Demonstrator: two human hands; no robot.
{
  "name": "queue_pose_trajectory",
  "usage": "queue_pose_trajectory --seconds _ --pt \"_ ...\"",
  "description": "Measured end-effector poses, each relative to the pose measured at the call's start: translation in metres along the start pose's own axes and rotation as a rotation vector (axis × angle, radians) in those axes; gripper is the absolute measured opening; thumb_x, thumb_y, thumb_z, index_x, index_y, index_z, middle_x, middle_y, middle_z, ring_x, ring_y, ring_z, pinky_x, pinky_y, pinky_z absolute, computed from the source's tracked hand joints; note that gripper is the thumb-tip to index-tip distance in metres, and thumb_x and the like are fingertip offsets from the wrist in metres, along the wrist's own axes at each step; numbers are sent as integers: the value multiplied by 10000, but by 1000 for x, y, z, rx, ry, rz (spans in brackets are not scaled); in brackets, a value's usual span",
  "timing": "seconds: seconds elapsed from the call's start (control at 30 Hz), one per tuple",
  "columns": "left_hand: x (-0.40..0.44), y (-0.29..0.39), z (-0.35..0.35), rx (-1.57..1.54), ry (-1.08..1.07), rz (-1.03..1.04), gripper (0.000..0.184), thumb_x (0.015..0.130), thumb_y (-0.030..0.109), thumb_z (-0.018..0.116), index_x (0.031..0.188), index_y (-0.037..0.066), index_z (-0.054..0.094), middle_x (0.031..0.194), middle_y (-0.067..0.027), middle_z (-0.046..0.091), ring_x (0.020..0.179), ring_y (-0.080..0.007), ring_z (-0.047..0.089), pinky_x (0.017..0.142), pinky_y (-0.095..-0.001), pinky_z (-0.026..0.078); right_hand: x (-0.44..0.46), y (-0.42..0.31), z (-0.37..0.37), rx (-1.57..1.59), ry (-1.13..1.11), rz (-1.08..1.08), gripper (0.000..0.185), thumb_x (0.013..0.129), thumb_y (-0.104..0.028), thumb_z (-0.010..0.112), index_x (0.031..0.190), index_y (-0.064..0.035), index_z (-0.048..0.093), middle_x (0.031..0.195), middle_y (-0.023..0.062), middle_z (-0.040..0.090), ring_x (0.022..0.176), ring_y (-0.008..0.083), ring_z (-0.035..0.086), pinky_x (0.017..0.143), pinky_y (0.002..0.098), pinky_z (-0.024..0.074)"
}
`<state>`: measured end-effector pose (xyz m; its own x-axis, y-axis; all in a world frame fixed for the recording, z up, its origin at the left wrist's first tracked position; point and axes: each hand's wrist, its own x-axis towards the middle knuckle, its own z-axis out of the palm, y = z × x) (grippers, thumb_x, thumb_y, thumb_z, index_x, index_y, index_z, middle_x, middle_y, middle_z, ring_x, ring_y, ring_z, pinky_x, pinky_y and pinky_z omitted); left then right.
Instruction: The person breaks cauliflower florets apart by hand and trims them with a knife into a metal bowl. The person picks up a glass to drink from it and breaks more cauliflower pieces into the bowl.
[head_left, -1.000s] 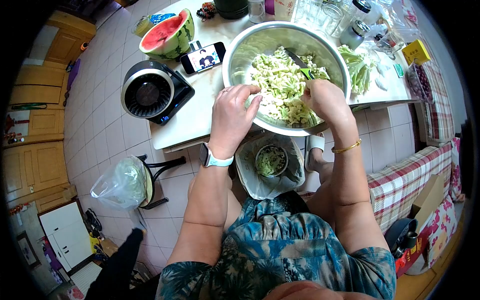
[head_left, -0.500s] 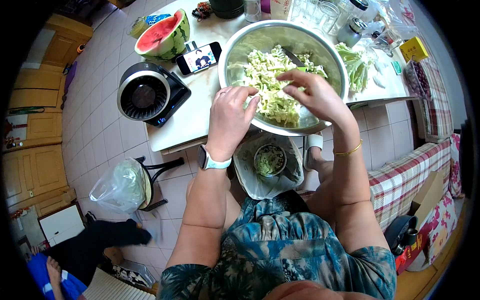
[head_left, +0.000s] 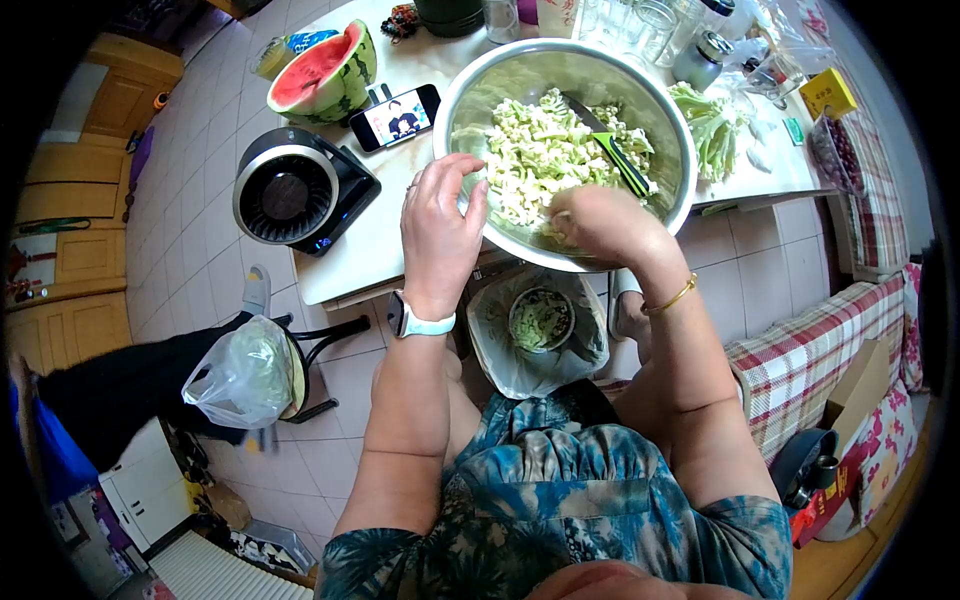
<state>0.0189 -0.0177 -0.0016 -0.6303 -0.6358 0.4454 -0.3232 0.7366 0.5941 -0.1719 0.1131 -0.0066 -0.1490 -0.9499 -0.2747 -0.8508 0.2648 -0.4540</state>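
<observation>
A large steel bowl (head_left: pixel 682 205) holds a heap of pale green cauliflower pieces (head_left: pixel 545 150). A knife with a green and black handle (head_left: pixel 622 165) lies on them, its dark blade toward the far side. My left hand (head_left: pixel 445 235) is at the bowl's near left rim, thumb and fingers apart, with nothing visible in it. Inside the near part of the bowl, my right hand (head_left: pixel 608 225) is low over the pieces with its fingers curled in. Whatever it may hold is hidden behind the fingers.
A phone (head_left: pixel 397 117), a cut watermelon (head_left: pixel 325 75) and a black fan-like device (head_left: pixel 290 190) stand left of the bowl. Leafy stems (head_left: pixel 712 135) lie to the right. Below is a lined bin (head_left: pixel 500 345); a bagged vegetable (head_left: pixel 250 370) rests on a stool. Another person (head_left: pixel 130 375) passes at left.
My right hand has moved down and toward me in the bowl, uncovering the knife handle. My left hand has drawn back left to the rim. The other person has walked further forward.
</observation>
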Motion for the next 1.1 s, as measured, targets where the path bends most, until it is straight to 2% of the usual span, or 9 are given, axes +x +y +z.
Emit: queue_pose_trajectory --seconds 0.07,0.17,0.3,0.4,0.57,0.7,0.77,0.9,1.1 --pt "-1 2 -2 18 -22 -18 187 940 83 717 1119 29 715 1191 -128 727 1127 -334 677 995 -419 524 -1 16 -4 -178 139 134 200 943 -189 608 889 -25 710 857 230 709 852 437 698 774 538 549" --pt "-1 0 -4 16 -32 -25 191 938 89 721 1121 34 716 1189 -127 728 1125 -333 677 986 -419 526 -3 11 -17 -166 332 125 163 884 -86 601 923 -24 746 901 234 735 868 410 733 754 521 578" --pt "-2 0 -4 19 -30 -17 193 938 93 722 1122 37 716 1190 -125 728 1123 -334 677 981 -421 526 4 -12 2 218 228 -84 161 925 -124 676 1043 -69 770 963 218 743 943 398 719 849 469 567" --pt "-1 1 -4 30 -34 -20 195 937 93 722 1122 33 717 1195 -126 727 1121 -334 677 982 -419 527 11 -12 14 63 -58 -24 219 925 -140 614 1065 -69 768 931 229 733 939 398 717 851 480 562" --pt "-3 -1 -5 20 -37 -6 200 928 88 725 1119 31 720 1201 -127 724 1130 -332 672 983 -423 528 12 -10 1 -148 111 65 213 945 -150 591 1037 -58 759 936 235 734 927 414 713 830 503 553" --pt "-2 0 -3 20 -43 -3 199 927 88 725 1118 32 721 1182 -124 730 1131 -329 672 988 -424 526 18 -13 25 344 270 -339 189 982 -202 614 966 -45 719 900 228 722 870 433 700 784 503 551" --pt "-3 -1 -4 4 -57 -33 239 915 90 739 1147 37 713 1220 -123 709 1165 -335 656 1014 -425 516 13 -21 4 30 22 7 170 971 -201 629 1000 -69 732 909 212 731 868 419 706 789 497 557" --pt "-4 -5 -6 59 19 -7 330 888 104 762 1201 41 678 1281 -134 639 1206 -342 614 1045 -460 493 6 21 -19 -153 663 104 147 882 -160 723 989 -60 723 962 198 743 916 385 731 816 496 578" --pt "-3 -5 -9 55 -43 -151 554 891 144 786 1379 25 553 1373 -185 562 1262 -393 586 1059 -470 504 -3 50 -17 -210 534 327 202 864 -159 744 1005 -17 715 1019 209 726 950 407 721 845 514 582"
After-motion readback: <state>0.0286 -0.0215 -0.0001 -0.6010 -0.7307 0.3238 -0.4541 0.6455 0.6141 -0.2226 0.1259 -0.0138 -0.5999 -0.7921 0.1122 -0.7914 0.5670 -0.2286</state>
